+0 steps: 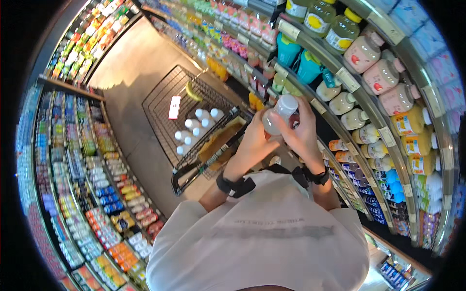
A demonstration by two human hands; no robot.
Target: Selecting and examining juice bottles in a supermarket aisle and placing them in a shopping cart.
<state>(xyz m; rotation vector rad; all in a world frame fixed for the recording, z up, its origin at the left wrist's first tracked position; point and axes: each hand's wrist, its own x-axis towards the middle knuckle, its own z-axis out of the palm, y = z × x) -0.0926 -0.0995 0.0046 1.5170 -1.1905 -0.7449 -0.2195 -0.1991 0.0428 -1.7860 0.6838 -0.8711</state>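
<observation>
Between my two hands is a translucent plastic bottle (279,115) with a white cap, held in front of the drinks shelf. My left hand (257,135) wraps its lower left side. On its right side, my right hand (303,125) grips it with the thumb across the front. Both wrists wear dark straps. To the left, a wire shopping cart (156,120) holds several white-capped bottles (196,127), a banana (193,92) and a white-and-red card-like item (174,107).
Shelves of bottled drinks (386,78) rise close on my right, with teal containers (308,67) beside them. Another stocked shelf (98,182) runs along the left. Between them stretches the brown aisle floor (127,83). The cart handle (204,163) lies near my left forearm.
</observation>
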